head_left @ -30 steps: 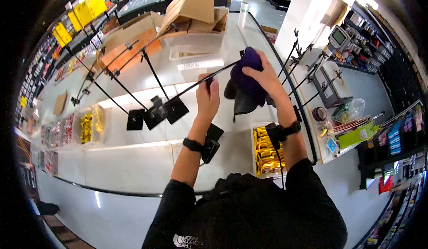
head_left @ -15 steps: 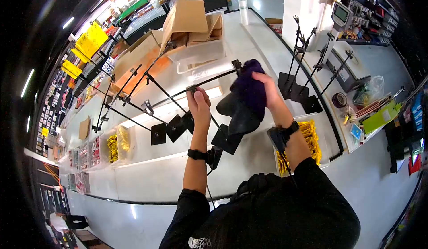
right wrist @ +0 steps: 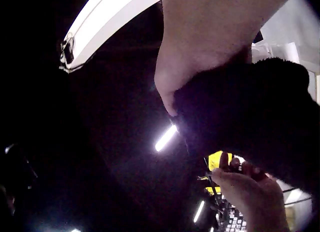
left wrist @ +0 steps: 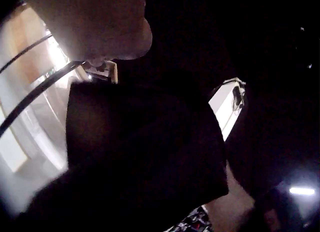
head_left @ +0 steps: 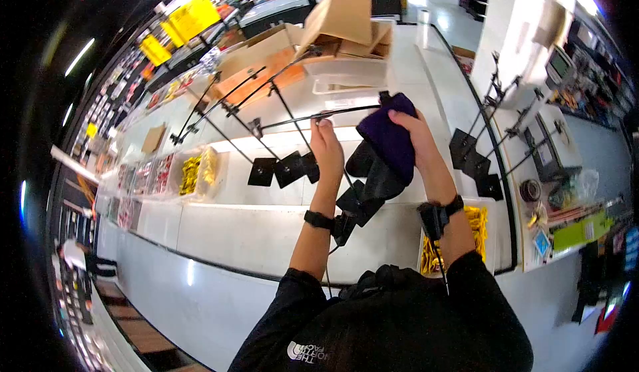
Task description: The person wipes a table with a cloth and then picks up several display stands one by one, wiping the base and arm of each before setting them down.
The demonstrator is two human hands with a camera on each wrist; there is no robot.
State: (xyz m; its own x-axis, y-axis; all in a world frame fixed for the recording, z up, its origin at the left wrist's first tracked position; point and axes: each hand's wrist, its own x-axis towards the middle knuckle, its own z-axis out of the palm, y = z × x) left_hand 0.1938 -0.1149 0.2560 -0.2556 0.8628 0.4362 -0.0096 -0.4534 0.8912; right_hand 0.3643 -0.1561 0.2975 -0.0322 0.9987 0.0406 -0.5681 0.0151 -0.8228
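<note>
In the head view my left hand grips the black stand by its slim crossbar, thumb on top. A square black base is below and right of this hand. My right hand holds a dark purple fabric piece at the crossbar's right end, close beside a small black clamp. Dark grey folds hang beneath the purple fabric. In the right wrist view the fabric looks fuzzy and nearly black under the hand. The left wrist view is mostly dark, with the bar at left.
Several similar stands are on the white table to the left, others to the right. A bin of yellow packets sits by my right forearm. Cardboard boxes are at the back.
The head view has turned, shifting the scene. Both hands keep hold of the bar and fabric. The fabric, bunched half a second ago, now lies smoother, its purple part tilted over the grey folds.
</note>
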